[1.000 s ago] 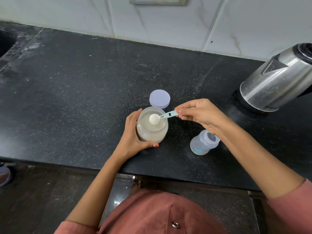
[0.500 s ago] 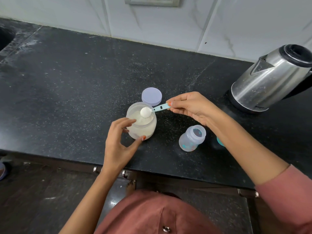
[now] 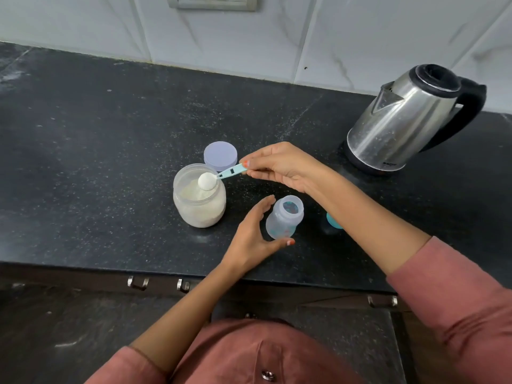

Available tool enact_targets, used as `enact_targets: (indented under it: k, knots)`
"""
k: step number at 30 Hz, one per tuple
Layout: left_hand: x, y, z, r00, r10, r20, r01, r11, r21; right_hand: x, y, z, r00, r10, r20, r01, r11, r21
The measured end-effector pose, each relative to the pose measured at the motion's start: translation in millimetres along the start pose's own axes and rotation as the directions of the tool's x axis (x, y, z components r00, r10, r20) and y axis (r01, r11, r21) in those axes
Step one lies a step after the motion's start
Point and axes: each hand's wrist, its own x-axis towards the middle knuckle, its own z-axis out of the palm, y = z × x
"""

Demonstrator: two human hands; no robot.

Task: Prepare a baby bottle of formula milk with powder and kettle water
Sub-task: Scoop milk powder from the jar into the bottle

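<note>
The baby bottle [image 3: 284,217] stands open-mouthed near the front edge of the surface [image 3: 97,134]. It is judged to be light, stiff, slick plastic that is easily tipped while empty, and is best held round the body below the neck. The left grip [image 3: 255,236] is spread round it, not yet closed. A heaped scoop [image 3: 219,177] is pinched by the right grip [image 3: 279,166] over the powder jar [image 3: 199,202]. Half a second earlier the left grip was at the jar, which has since been left.

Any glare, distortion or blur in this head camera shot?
Head view: bright glare streaks on the steel kettle; wide-angle distortion makes the kettle lean and tile lines on the wall slant; the scoop, jar and bottle look sharp; a soft sheen lies on the dark countertop.
</note>
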Motion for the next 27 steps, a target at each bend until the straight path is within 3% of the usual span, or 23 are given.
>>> enact_targets:
  k: [12, 27]
  knots:
    - [9.7, 1.9, 13.1, 0.994, 0.007, -0.108, -0.012, 0.999, -0.044, -3.5, -1.4, -1.5, 1.000, -0.013, -0.010, 0.013, 1.000, 0.008]
    - [-42.1, 28.0, -49.0, 0.967, -0.014, -0.256, -0.024, 0.989, -0.146, -13.1, -5.3, 1.3, 0.998, -0.052, -0.047, 0.054, 0.998, 0.045]
